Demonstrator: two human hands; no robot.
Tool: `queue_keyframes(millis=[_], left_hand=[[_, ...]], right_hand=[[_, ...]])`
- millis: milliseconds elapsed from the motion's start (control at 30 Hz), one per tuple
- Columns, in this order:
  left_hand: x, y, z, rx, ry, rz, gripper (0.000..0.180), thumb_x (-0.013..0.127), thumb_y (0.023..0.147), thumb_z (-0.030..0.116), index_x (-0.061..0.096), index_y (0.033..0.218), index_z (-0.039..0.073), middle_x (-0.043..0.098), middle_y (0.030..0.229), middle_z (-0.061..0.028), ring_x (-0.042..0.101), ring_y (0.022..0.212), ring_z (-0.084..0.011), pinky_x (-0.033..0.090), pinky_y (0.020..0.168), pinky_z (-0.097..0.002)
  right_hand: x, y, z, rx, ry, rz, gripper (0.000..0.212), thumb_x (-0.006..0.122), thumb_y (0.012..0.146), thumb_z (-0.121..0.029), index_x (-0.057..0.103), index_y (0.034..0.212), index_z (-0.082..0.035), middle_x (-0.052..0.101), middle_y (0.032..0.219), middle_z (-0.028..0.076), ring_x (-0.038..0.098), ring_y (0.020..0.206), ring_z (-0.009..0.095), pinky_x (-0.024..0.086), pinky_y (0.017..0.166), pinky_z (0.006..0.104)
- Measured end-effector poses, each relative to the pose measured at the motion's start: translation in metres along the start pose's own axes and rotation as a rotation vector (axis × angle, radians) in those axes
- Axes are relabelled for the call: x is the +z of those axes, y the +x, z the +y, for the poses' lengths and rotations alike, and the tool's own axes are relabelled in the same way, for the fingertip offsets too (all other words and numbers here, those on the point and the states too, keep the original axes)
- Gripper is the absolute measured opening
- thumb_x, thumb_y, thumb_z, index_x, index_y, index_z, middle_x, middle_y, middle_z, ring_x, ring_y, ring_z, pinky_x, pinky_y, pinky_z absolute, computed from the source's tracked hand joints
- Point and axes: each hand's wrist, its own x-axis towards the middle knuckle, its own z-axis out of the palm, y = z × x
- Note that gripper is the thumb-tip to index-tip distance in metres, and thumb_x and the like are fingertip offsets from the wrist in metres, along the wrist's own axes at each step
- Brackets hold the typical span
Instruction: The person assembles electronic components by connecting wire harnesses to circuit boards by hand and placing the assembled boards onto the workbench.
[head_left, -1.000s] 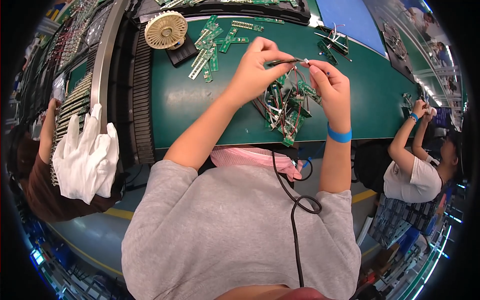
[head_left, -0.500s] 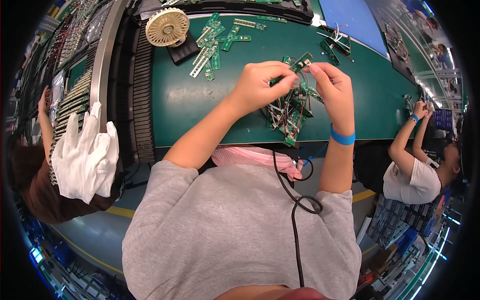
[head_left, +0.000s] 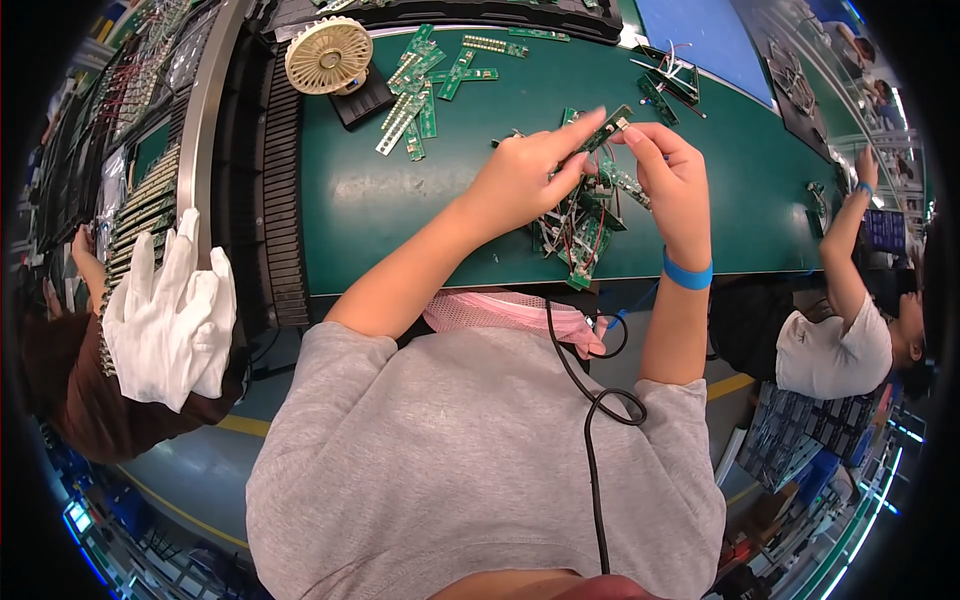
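Observation:
A narrow green circuit board is held up above the worktable, slanting up to the right. My left hand grips it between the thumb and a forefinger stretched along it. At its right end, my right hand pinches thumb and forefinger by a small white connector; whether the fingers hold the connector or the board's edge is hard to make out. Below both hands lies a tangled heap of circuit boards with red, black and white wires, partly hidden by my left hand.
Several bare circuit boards lie loose at the back left, near a cream fan. A few wired boards rest at the back right, by a blue mat. White gloves hang at left. Co-workers sit on both sides.
My left forefinger has straightened along the board, which has tilted a little. The right hand has barely moved. At the right, a co-worker's arm has reached up and away.

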Motion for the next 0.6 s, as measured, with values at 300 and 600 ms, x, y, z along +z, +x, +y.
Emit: queue_keyframes(millis=[300, 600], left_hand=[[0.004, 0.000, 0.001, 0.269, 0.264, 0.077, 0.043, 0.057, 0.074, -0.004, 0.052, 0.116, 0.001, 0.064, 0.082, -0.0108, 0.062, 0.069, -0.0232, 0.049, 0.060, -0.0311], [0.004, 0.002, 0.003, -0.024, -0.168, 0.033, 0.035, 0.062, 0.074, 0.001, 0.054, 0.108, -0.001, 0.063, 0.090, -0.0099, 0.063, 0.072, -0.0161, 0.049, 0.063, -0.0295]], right_hand=[[0.010, 0.003, 0.016, -0.145, -0.230, 0.190, 0.021, 0.055, 0.084, -0.016, 0.059, 0.075, 0.002, 0.051, 0.056, 0.000, 0.040, 0.053, 0.004, 0.033, 0.045, 0.0220], [0.001, 0.004, 0.006, -0.113, -0.202, 0.041, 0.023, 0.056, 0.083, -0.017, 0.056, 0.069, 0.001, 0.041, 0.053, -0.003, 0.034, 0.048, 0.003, 0.026, 0.042, 0.0218]])
